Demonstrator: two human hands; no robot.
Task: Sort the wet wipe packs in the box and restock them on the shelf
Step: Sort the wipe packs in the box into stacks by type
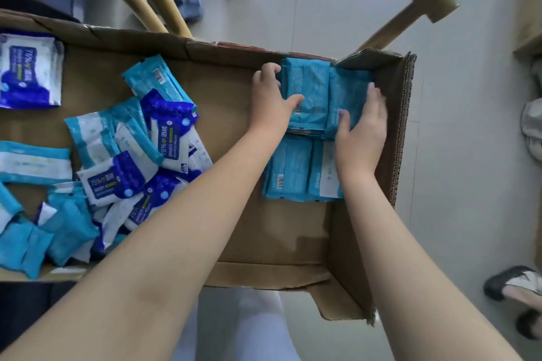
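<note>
Sorting looks about half done; in the box a far stack and a near stack of teal packs sit at three o'clock, the left hand curling round the far stack's edge, the right hand pressing flat-fingered against its other side; a mixed heap waits at nine o'clock; no shelf shows.

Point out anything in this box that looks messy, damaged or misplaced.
In the cardboard box, the loose wet wipe packs at left lie jumbled, teal and dark-blue kinds mixed and overlapping at angles, unlike the teal stacks squared between left hand and right hand. The box's near-right flap looks ragged.
</note>
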